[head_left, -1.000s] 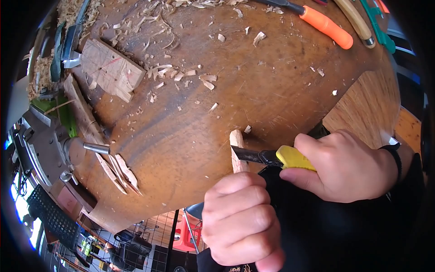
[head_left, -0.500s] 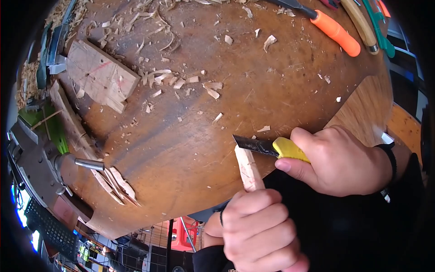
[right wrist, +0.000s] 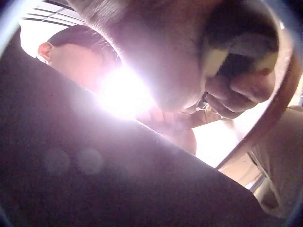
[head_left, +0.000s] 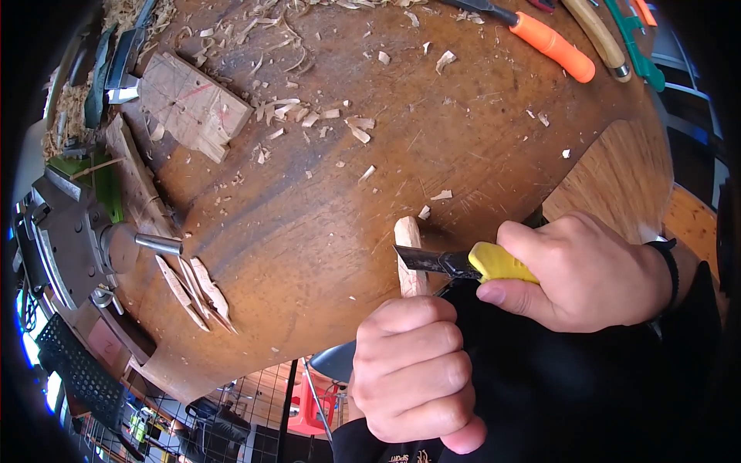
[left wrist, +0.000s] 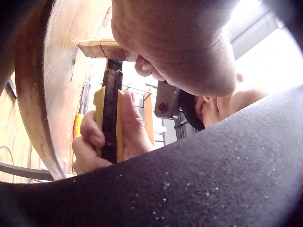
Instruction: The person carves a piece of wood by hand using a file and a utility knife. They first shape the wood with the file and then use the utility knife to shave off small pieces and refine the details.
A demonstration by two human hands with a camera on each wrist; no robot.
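In the head view the left hand (head_left: 415,370) grips the lower part of a small wooden stick (head_left: 411,278), whose pale carved end points up past the fist. The right hand (head_left: 590,274) holds a yellow-handled utility knife (head_left: 502,264), thumb along the handle's lower side. Its dark blade lies across the stick a little below the tip. From the left wrist view, the blade (left wrist: 111,90) meets the stick (left wrist: 97,48) beside the left hand (left wrist: 175,42). Glare covers much of the right wrist view, where the right hand (right wrist: 156,47) holds the knife and the blade's contact is hidden.
Wood shavings and chips lie on the brown workbench (head_left: 324,193). A flat wooden block (head_left: 193,104), thin split pieces (head_left: 208,289) and a metal vise (head_left: 73,231) are at the left. An orange-handled tool (head_left: 552,46) lies at the upper right.
Half a second ago the blade was at the stick's tip; now it crosses lower down. The left hand and stick have shifted up and left in the head view. Both grips persist.
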